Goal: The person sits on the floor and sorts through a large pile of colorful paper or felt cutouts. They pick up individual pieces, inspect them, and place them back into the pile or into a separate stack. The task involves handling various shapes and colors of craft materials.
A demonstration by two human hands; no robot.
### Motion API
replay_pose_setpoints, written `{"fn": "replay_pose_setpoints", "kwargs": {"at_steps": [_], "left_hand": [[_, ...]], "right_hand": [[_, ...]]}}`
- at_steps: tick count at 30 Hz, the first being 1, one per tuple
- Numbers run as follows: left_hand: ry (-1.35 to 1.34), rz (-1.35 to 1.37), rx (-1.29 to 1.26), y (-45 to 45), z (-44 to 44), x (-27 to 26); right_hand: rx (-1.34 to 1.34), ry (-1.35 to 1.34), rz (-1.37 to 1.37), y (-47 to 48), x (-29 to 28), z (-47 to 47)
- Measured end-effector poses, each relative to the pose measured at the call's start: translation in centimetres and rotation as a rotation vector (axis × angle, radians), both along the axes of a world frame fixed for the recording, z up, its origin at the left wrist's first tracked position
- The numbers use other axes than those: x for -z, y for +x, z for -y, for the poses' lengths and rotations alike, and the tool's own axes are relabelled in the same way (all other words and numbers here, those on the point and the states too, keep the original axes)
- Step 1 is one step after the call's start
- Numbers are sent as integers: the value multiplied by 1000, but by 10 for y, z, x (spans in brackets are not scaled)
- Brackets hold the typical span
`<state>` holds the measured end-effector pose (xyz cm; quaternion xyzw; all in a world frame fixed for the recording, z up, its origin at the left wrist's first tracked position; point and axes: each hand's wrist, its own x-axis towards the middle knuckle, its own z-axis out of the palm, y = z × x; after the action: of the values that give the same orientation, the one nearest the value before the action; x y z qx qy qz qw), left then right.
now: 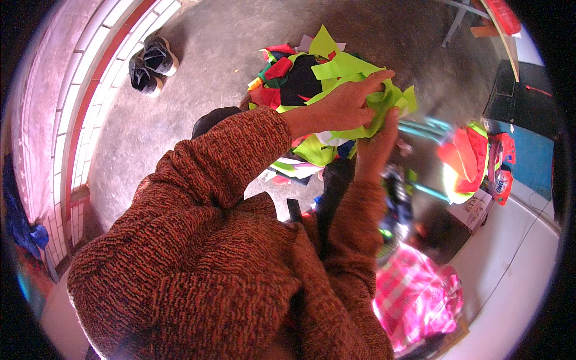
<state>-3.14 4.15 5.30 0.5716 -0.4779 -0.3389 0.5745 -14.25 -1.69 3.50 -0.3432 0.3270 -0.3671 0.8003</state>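
Note:
Lime-green fabric [360, 130] hangs bunched between my two hands above a heap of cloth scraps. My left hand [342, 103] reaches across from the left with its index finger stretched over the fabric and the thumb side against it. Below and to the right, my right hand [378, 146] grips the same fabric, its thumb pointing up along the folds. The scrap heap [301, 78] beneath holds black, red, green, white and lime pieces. Part of the heap is hidden by my hands and sleeves.
A pair of dark shoes [153, 63] sits on the concrete floor [202, 58] at upper left. On the right, red and lime cloth [465, 157] lies near a cardboard box [472, 209] and an OMO packet [501, 186]. Pink checked cloth [416, 292] lies at lower right.

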Motion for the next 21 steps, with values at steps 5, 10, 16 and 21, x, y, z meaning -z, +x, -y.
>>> {"fn": "replay_pose_setpoints", "kwargs": {"at_steps": [5,10,16,21], "left_hand": [[10,45,9,2,-3,-5],[-29,30,-20,12,-3,-6],[0,-117,-300,19,-2,5],[79,-80,-402,22,3,16]], "right_hand": [[-5,-146,-201,-4,19,13],[-69,-892,-591,-23,35,19],[44,-771,-467,-16,14,12],[91,-700,-363,-17,16,16]]}}
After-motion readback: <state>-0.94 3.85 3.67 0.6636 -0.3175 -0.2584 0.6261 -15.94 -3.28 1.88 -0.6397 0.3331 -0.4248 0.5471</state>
